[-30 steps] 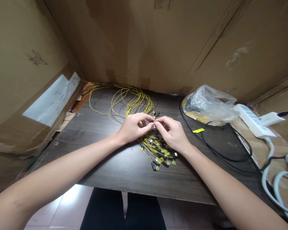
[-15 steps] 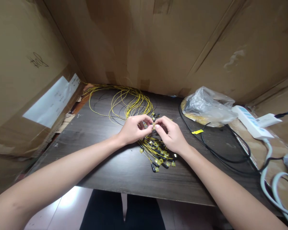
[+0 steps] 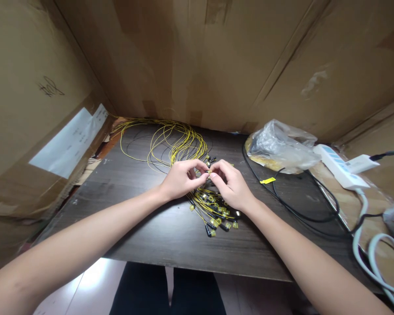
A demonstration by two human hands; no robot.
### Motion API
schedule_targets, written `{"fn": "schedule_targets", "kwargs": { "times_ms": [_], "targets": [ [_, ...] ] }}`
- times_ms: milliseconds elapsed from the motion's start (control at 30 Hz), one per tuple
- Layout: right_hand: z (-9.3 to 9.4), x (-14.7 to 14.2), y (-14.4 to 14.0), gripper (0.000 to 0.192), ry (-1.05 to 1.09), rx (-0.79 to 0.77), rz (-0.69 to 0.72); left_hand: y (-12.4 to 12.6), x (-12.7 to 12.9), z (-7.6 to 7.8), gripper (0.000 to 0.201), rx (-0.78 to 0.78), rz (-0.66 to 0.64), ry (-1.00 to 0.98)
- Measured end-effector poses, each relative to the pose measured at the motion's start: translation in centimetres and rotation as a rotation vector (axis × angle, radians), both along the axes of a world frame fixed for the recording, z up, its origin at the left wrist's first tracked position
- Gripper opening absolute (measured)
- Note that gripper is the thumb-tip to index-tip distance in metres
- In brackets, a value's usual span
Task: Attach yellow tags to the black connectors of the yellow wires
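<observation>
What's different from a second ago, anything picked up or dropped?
Almost nothing. The left hand and right hand keep pinching the same small connector between their fingertips, over the yellow cable bundle; no new grip, nothing dropped. The plastic bag and power strip lie unmoved.

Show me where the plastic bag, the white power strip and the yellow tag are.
plastic bag [image 3: 284, 146], head view, crumpled middle.
white power strip [image 3: 339, 168], head view, top face.
yellow tag [image 3: 269, 180], head view, its middle.
</observation>
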State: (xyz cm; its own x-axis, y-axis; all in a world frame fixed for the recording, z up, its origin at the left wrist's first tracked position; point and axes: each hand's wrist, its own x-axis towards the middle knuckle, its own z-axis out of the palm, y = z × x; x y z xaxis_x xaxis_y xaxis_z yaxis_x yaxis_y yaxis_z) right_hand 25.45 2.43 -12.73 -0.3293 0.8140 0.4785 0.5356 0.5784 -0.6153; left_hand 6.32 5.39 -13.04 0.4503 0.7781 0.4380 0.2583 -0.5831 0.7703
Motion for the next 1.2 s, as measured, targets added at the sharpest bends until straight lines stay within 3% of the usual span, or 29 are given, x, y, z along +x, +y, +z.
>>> {"fn": "schedule_targets", "kwargs": {
  "times_ms": [100,267,367,467,633,967,1200],
  "targets": [
    [0.11,-0.02,-0.06,0.011,0.000,0.002,0.003,0.00,-0.01,-0.03,0.010,-0.008,-0.005,-0.001],
    [-0.17,-0.06,0.17,0.032,-0.034,-0.024,0.014,-0.16,0.01,-0.08,0.010,0.064,-0.013,0.011],
    [-0.24,-0.05,0.24,0.035,-0.041,-0.046,0.013,-0.26,0.02,-0.02,0.010,0.071,-0.007,0.019],
    [-0.07,-0.03,0.11,0.032,-0.037,-0.051,0.010,-0.27,0.03,0.06,0.010,0.038,0.008,0.013],
    [0.22,0.05,-0.11,0.010,0.004,-0.030,-0.018,-0.13,-0.03,0.08,0.012,-0.023,0.027,-0.001],
    [-0.18,0.04,0.14,0.027,-0.009,-0.020,-0.008,-0.19,-0.05,-0.05,0.012,0.029,0.028,-0.001],
    [-0.12,0.01,0.01,0.020,0.027,-0.053,0.000,-0.09,0.03,0.28,0.018,-0.097,0.054,-0.029]
  ]
}}
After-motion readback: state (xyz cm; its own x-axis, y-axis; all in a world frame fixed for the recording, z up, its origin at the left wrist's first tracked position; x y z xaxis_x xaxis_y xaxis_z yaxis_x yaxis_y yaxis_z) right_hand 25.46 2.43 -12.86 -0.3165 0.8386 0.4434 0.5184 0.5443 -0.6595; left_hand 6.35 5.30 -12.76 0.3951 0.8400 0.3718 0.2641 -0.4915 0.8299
